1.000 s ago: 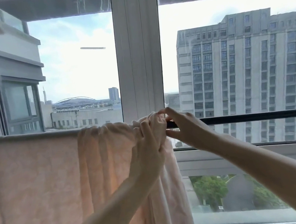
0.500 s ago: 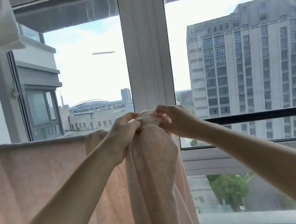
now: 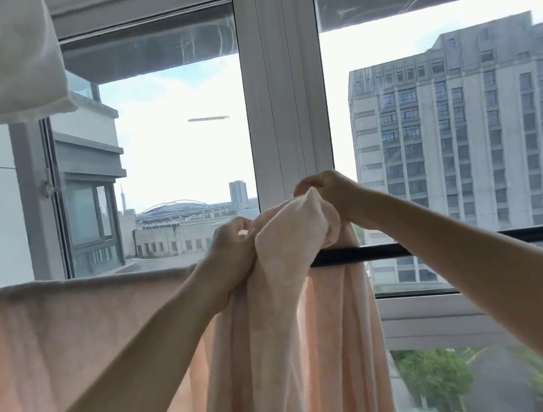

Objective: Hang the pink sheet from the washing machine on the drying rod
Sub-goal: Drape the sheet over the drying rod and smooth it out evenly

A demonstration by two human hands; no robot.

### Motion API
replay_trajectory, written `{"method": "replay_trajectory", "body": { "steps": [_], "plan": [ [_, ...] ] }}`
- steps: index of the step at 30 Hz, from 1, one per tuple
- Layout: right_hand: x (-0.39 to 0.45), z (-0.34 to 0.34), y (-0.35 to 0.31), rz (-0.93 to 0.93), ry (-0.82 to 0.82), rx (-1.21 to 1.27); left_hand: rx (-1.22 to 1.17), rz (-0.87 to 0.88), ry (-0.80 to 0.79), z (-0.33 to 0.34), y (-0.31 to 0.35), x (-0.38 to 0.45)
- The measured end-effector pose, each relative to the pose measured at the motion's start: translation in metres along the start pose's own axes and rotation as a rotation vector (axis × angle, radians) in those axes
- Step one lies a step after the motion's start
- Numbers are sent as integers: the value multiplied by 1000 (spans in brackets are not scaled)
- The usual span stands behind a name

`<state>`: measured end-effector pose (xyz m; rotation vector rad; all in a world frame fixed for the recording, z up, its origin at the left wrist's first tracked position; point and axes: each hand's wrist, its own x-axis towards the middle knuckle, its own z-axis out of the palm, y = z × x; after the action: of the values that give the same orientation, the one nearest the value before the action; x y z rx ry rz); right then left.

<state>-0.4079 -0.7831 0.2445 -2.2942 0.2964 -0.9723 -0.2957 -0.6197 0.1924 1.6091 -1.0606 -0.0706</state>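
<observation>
Two hands are working one bunched end of the sheet (image 3: pixel 276 309) at frame centre, just above the rod (image 3: pixel 441 245). Left part of the sheet is already hanging flat over the rod across the lower left of the frame; the bunched part is hanging in thick folds below the hands, covering the rod there. Bare rod is running off to the right edge.

Risk, as judged: the gathered folds are carrying much of the weight on one spot; if either grip is loosening before the cloth is spread rightward, the bundle could be sliding off the rod, or dragging the flat section with it. Left bunched, it would likely be drying poorly.

Left hand (image 3: pixel 232 256) is reaching up from lower left, fingers curled, gripping the bunch from the side. Right hand (image 3: pixel 327 195) is coming in from the right, slightly higher, knuckles up, pinching the top fold.
</observation>
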Motion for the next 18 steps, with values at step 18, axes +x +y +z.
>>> {"method": "replay_trajectory", "body": {
  "steps": [18],
  "plan": [
    [-60,-14,26,-192,-195,-358,709,455,66,61,-13,-42]
  ]
}}
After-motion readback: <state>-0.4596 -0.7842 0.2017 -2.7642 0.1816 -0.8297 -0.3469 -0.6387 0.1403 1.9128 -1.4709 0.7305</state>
